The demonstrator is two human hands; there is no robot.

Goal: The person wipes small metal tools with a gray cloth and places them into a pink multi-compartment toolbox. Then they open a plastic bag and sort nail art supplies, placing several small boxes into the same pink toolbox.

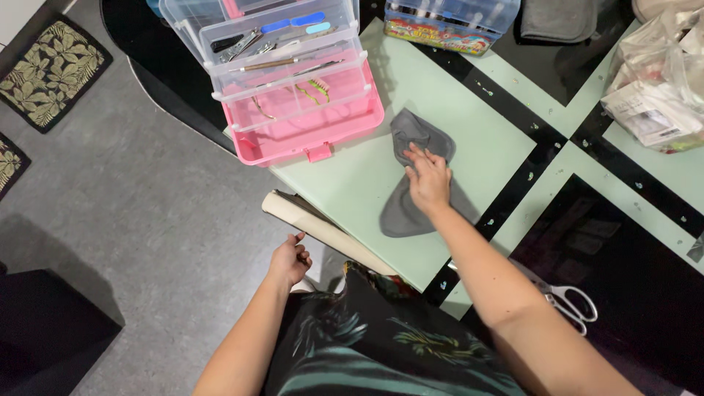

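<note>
Head view: grey cloth (411,169) lies crumpled on the pale green bench (352,176), mid-surface, just right of the pink case. Right hand (427,178) is pressed flat on the cloth, fingers (415,156) spread and extended, nothing gripped. Left hand (290,260) hangs off the near bench edge over the grey floor (147,205), fingers loosely curled, empty, thumb up. Pink and clear tiered tool case (293,81) sits open at the bench's far left corner; trays hold metal nail tools, blue files and a yellow-green item in the lower tier. Clear box with a colourful label (447,22) beyond it. Plastic bags (660,81) at far right. Scissors (568,301) with white handles lie near the right elbow, well apart from the cloth.
</note>
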